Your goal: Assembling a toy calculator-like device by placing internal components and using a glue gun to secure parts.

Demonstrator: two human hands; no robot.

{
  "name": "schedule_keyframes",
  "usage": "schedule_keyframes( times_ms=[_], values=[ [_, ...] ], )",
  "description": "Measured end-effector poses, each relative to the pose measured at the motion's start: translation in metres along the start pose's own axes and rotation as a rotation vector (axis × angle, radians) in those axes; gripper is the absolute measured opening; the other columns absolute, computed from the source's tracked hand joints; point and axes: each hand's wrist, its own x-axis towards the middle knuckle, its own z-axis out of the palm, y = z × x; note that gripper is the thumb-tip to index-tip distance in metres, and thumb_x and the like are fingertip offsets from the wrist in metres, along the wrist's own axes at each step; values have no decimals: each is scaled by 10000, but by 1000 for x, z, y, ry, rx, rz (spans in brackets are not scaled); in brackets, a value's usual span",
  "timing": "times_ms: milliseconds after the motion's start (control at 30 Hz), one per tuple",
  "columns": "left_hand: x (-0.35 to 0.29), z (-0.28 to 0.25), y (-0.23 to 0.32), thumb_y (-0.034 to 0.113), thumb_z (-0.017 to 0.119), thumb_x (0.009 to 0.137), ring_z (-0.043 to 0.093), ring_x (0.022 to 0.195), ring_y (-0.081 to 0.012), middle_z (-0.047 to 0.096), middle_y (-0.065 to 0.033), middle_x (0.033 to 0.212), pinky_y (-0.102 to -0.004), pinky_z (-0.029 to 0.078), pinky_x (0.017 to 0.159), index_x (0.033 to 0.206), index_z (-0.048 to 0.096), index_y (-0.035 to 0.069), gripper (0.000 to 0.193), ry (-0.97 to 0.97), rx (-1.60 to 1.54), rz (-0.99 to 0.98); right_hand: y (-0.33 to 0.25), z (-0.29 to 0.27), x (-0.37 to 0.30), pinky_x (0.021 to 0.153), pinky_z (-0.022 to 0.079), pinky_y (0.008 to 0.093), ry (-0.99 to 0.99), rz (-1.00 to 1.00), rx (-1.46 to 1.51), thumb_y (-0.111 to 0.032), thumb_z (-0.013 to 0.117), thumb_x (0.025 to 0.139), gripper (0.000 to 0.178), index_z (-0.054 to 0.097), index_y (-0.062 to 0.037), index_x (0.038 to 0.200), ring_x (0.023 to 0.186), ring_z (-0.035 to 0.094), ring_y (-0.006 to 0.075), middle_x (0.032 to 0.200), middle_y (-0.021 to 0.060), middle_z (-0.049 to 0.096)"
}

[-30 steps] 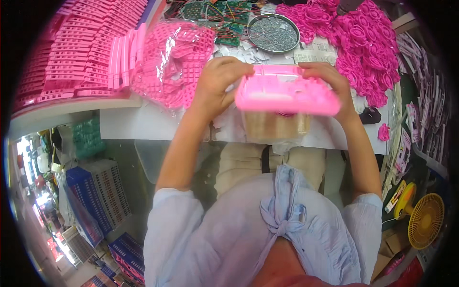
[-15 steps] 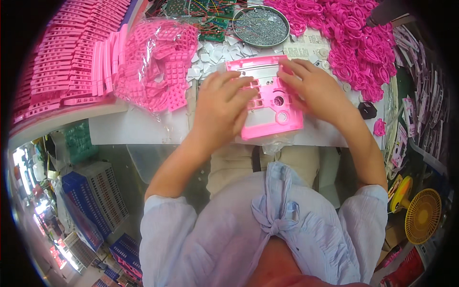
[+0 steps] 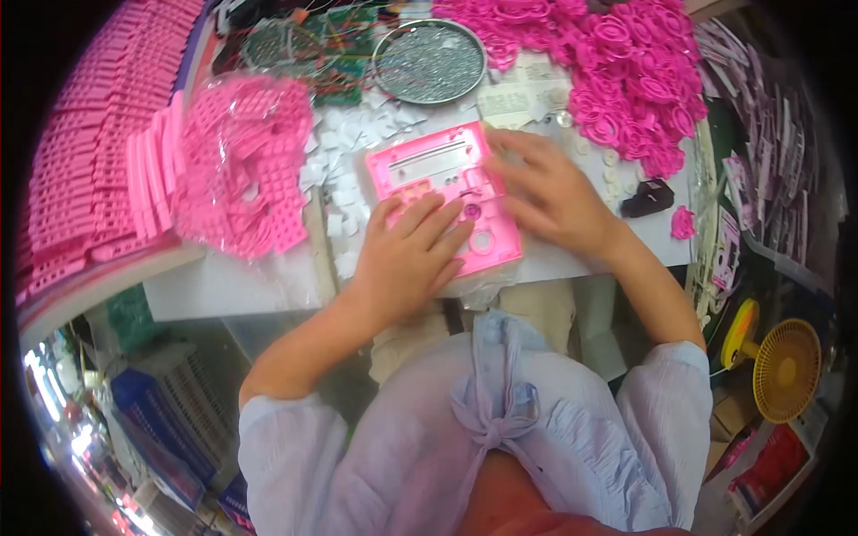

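A pink plastic casing [image 3: 418, 163] lies on the worktop in front of me, its inner side up. It has a long slot window, small square openings, ribs and round holes, and it sits slightly turned. My left hand [image 3: 407, 253] rests flat over its lower left part, fingers spread across the square openings. At its right edge is my right hand [image 3: 556, 198], fingers stretched out and a little apart, tips against the upper right side. The right fingers are slightly blurred. Crumpled clear plastic [image 3: 483, 293] shows under the casing's near edge.
Beyond the casing stand a round tray of small metal screws [image 3: 429, 62] and green circuit boards with wires [image 3: 344, 36]. Bagged pink keypads [image 3: 241, 161] and stacked pink strips [image 3: 98, 134] lie left. Pink ring-shaped parts [image 3: 626, 80], a black object [image 3: 647, 198] and a yellow fan [image 3: 786, 371] are right.
The view has shifted, so the bench sits further left and lower. The casing has turned slightly counterclockwise. My left hand has moved down its left side and flattened; my right hand stays at the right edge.
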Motion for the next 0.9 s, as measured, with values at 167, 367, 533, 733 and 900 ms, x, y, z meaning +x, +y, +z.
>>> schedule_keyframes(
  times_ms=[167, 367, 533, 733, 900],
  values=[
    [6, -5, -2, 264, 686, 846, 496, 1299, -232, 568, -36, 1390, -493, 306, 1081, 1286, 624, 177, 453, -29, -38, 6, 59, -60, -14, 818, 545, 400, 229, 528, -78, -213, 705, 871, 242, 716, -73, 1068, 863, 681, 256, 1060, 108, 706],
    [5, -6, -5, 255, 698, 825, 503, 1284, -233, 574, -36, 1379, -494, 302, 1077, 1280, 632, 178, 466, -22, -67, 0, 70, -59, 28, 754, 531, 437, 6, 392, -412, -268, 682, 870, 224, 704, -72, 974, 875, 672, 321, 978, 107, 696],
    [4, -3, -7, 247, 697, 821, 502, 1286, -237, 576, -32, 1375, -492, 295, 1087, 1274, 639, 175, 462, -4, -85, 10, 98, -30, 56, 724, 528, 441, -38, 330, -539, -271, 654, 883, 256, 701, -50, 1005, 853, 677, 324, 914, 117, 699],
    [2, -5, -9, 203, 689, 823, 520, 1252, -253, 592, -62, 1320, -484, 324, 1056, 1272, 640, 163, 454, 58, -183, 5, 101, -27, 64, 725, 535, 405, -124, 353, -502, -127, 659, 858, 226, 698, -34, 1060, 812, 683, 295, 838, 130, 676],
    [15, -26, 19, 152, 627, 944, 621, 870, -146, 668, -76, 1066, -306, 486, 766, 1215, 645, 62, 286, 273, -760, -296, 5, -41, 32, 852, 524, 346, 192, 356, 726, -17, 693, 829, 377, 650, 9, 1202, 960, 653, 211, 999, 105, 677]
  ],
)
